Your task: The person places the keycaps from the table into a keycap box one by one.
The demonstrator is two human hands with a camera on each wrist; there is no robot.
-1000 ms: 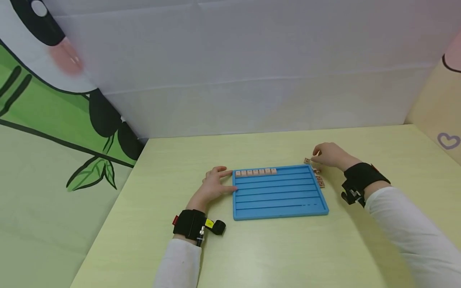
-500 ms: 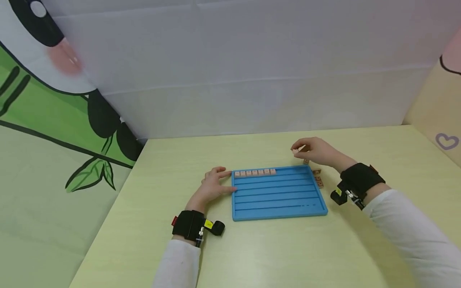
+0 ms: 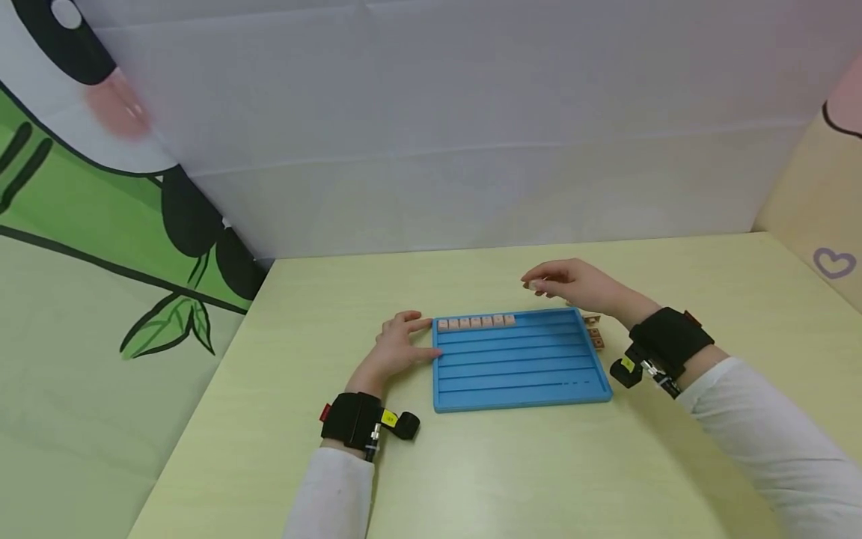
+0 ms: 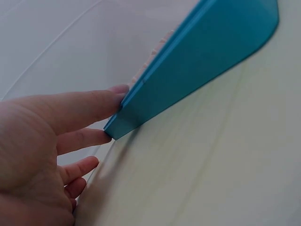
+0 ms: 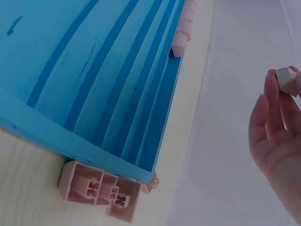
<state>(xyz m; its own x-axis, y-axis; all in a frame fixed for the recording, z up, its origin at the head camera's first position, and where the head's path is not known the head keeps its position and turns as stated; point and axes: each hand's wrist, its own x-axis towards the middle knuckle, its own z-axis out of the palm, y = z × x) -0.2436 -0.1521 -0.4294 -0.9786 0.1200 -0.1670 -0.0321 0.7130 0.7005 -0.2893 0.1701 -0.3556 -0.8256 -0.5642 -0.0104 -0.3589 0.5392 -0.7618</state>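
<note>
A blue ridged tray (image 3: 518, 370) lies on the table, with a row of several pale pink keycaps (image 3: 476, 323) in the left part of its top groove. My left hand (image 3: 396, 346) touches the tray's left edge with straight thumb and index finger; in the left wrist view the fingertips meet the tray wall (image 4: 188, 70) near its corner. Above the table behind the tray, my right hand (image 3: 575, 284) pinches one keycap (image 5: 286, 81) between thumb and fingers. More keycaps (image 5: 89, 183) lie at the tray's right side, hollow undersides showing in the right wrist view.
The pale wooden table (image 3: 471, 479) ends at a white cloth backdrop (image 3: 471, 187). A printed cartoon panel (image 3: 135, 202) stands at the left, and a beige panel (image 3: 824, 202) at the right. Black camera straps (image 3: 353, 419) sit on both wrists.
My right hand picked up a keycap from beside the tray's top right corner and carried it leftward behind the tray. The left hand and the row of keycaps have stayed in place.
</note>
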